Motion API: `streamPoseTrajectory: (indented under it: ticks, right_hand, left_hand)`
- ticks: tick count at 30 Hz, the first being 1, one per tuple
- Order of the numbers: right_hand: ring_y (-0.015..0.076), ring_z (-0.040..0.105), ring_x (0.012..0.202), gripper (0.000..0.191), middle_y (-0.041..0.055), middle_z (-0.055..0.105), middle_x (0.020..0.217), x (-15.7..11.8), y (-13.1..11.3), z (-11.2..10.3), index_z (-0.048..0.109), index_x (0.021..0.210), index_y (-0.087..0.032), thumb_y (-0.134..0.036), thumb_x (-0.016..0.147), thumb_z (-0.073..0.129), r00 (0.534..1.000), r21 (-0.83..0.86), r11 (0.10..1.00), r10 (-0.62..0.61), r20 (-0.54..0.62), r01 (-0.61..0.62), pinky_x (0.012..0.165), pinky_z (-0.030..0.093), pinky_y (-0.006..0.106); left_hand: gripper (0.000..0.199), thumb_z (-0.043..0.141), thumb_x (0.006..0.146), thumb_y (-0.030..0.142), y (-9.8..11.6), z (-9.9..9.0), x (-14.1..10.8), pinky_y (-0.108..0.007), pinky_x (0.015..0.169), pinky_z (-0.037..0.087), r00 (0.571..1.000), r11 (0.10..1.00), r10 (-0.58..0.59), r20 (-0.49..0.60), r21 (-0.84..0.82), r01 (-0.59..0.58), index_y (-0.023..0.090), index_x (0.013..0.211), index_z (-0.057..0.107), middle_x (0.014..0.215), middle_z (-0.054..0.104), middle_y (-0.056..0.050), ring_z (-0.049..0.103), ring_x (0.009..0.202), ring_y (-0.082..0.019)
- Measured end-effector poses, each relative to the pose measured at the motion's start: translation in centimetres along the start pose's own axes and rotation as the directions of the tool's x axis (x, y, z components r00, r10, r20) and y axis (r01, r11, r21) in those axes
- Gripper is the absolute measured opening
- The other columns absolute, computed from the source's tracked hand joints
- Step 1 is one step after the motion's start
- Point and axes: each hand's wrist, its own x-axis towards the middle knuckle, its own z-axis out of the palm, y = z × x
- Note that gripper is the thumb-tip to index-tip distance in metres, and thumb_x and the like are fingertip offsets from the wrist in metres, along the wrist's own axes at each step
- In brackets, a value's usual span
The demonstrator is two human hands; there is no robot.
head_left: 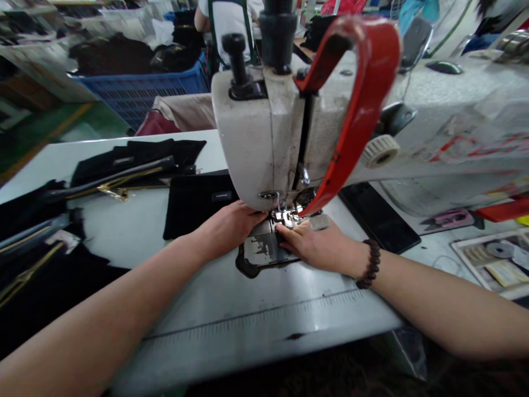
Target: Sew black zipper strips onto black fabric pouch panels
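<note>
My left hand [229,229] lies over the right part of a black fabric piece [196,207] that bears a small label [222,196]. Its fingers stretch flat toward the metal presser foot [285,218] of a sewing machine [252,138], and the tips are partly hidden by the machine head. From the other side, my right hand [320,242] reaches in with fingers extended, close to the foot and over the worn metal needle plate [262,251]. A beaded bracelet [369,263] circles that wrist. What lies under the right palm is hidden.
Black fabric pieces with zippers [136,168] lie at the left. A red curved guard [372,82] arches before the machine. A dark phone [378,215], pink-handled snips [444,220] and a parts tray [496,259] are at the right. Behind stands a blue crate [144,91], near a person [231,27].
</note>
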Motion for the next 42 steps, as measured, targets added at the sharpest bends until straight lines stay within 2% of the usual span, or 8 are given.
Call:
streamPoseTrajectory:
  ticks: [9,16,23,29,32,35,39,42]
  right_hand:
    - [0.0119,0.055,0.055,0.026,0.0008,0.065,0.067,-1.3,0.8,-1.1,0.058,0.102,-0.015,-0.032,0.088,0.044,0.994,0.178,0.98,-0.071,-0.086,0.086,0.048,0.018,0.026]
    - [0.0115,0.053,0.054,0.025,0.0013,0.062,0.063,-1.6,0.9,-0.8,0.057,0.096,-0.013,-0.032,0.089,0.042,0.983,0.173,0.971,-0.148,-0.111,0.166,0.048,0.022,0.025]
    - [0.0124,0.054,0.057,0.024,0.0014,0.063,0.066,-1.7,0.7,-1.3,0.058,0.095,-0.015,-0.03,0.09,0.04,0.985,0.212,0.964,-0.168,0.026,0.159,0.049,0.025,0.026]
    - [0.0155,0.058,0.067,0.023,0.0033,0.065,0.077,-1.9,-0.1,-3.7,0.058,0.101,-0.017,-0.031,0.084,0.051,0.956,0.261,0.963,-0.139,0.26,0.069,0.053,0.03,0.025]
    - [0.0177,0.059,0.074,0.027,0.0054,0.064,0.083,-2.6,-0.7,-5.5,0.057,0.104,-0.016,-0.031,0.082,0.055,0.929,0.285,0.958,-0.131,0.346,0.029,0.058,0.034,0.026]
    - [0.0181,0.057,0.074,0.039,0.005,0.061,0.083,-4.3,-1.9,-6.6,0.054,0.11,-0.016,-0.035,0.076,0.061,0.921,0.341,0.94,-0.158,0.357,0.029,0.059,0.036,0.027]
    - [0.0163,0.052,0.07,0.043,0.005,0.058,0.082,-7.2,-4.9,-5.6,0.048,0.119,-0.014,-0.029,0.08,0.057,0.98,0.348,0.932,-0.153,0.129,0.1,0.059,0.035,0.028]
    - [0.0143,0.046,0.061,0.021,0.0037,0.055,0.07,-8.6,-7.1,-3.9,0.059,0.099,-0.009,-0.013,0.085,0.043,0.979,0.279,0.947,-0.119,-0.165,0.162,0.055,0.032,0.029]
  left_hand:
    - [0.042,0.053,0.083,0.033,4.9,-3.9,-3.7,-0.033,0.069,0.052,0.921,0.956,-0.293,0.259,0.049,0.29,0.013,0.119,0.052,0.101,0.057,-0.012,0.061,0.076,-0.021]
    - [0.053,0.062,0.077,0.026,7.1,-2.5,-3.6,-0.047,0.098,0.036,0.977,0.99,-0.131,0.166,-0.031,0.138,0.02,0.126,0.044,0.136,0.038,-0.013,0.038,0.122,-0.03]
    - [0.052,0.058,0.08,0.029,6.3,-2.5,-3.5,-0.045,0.103,0.029,0.957,0.983,-0.122,0.264,-0.099,0.152,0.019,0.128,0.042,0.139,0.033,-0.011,0.03,0.128,-0.026]
    - [0.109,0.07,0.05,0.062,10.5,-4.0,-4.2,-0.058,0.102,0.018,0.904,0.981,-0.074,0.421,-0.131,0.142,0.007,0.135,0.027,0.142,0.013,-0.024,0.011,0.13,-0.038]
    - [0.08,0.071,0.064,0.033,12.7,-4.3,-5.7,-0.053,0.103,0.022,0.909,0.984,-0.013,0.416,-0.154,0.085,0.009,0.131,0.036,0.14,0.023,-0.021,0.022,0.129,-0.034]
    - [0.043,0.045,0.082,0.018,12.6,-3.9,-7.8,-0.036,0.096,0.041,0.958,0.917,-0.183,0.222,-0.314,0.248,0.013,0.125,0.046,0.132,0.044,-0.012,0.046,0.118,-0.024]
    - [0.036,0.033,0.091,0.028,11.0,-3.1,-10.3,-0.028,0.066,0.055,0.749,0.572,-0.661,0.033,-0.624,0.533,0.017,0.117,0.055,0.094,0.068,-0.003,0.065,0.077,-0.019]
    - [0.036,0.032,0.091,0.029,11.1,-2.9,-11.0,-0.032,0.07,0.055,0.682,0.501,-0.731,-0.028,-0.7,0.509,0.016,0.117,0.055,0.095,0.068,-0.003,0.064,0.08,-0.021]
